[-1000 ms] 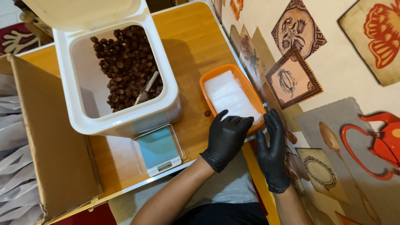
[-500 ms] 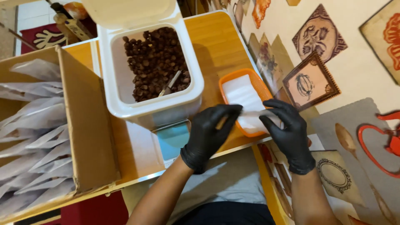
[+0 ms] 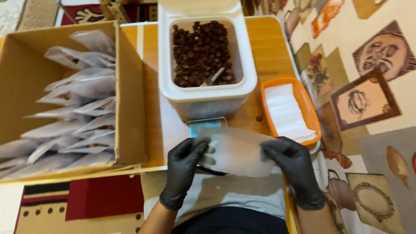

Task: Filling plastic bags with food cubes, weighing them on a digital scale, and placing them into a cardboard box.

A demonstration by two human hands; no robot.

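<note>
We held a clear plastic pouch [image 3: 237, 151] flat above the worktop [image 3: 268, 47], our left hand [image 3: 185, 164] pinching its left edge and our right hand [image 3: 291, 161] gripping its right edge, just before the white bin [image 3: 207, 97] of brown nuts [image 3: 200, 52].

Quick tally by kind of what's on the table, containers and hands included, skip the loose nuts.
Gloved hand: 2 (left hand, right hand)
Translucent pouch held by both hands: 1
White bin of brown nuts: 1
Orange tray of flat white pouches: 1
Cardboard box of filled pouches: 1
Scale, mostly hidden: 1
Total: 7
</note>
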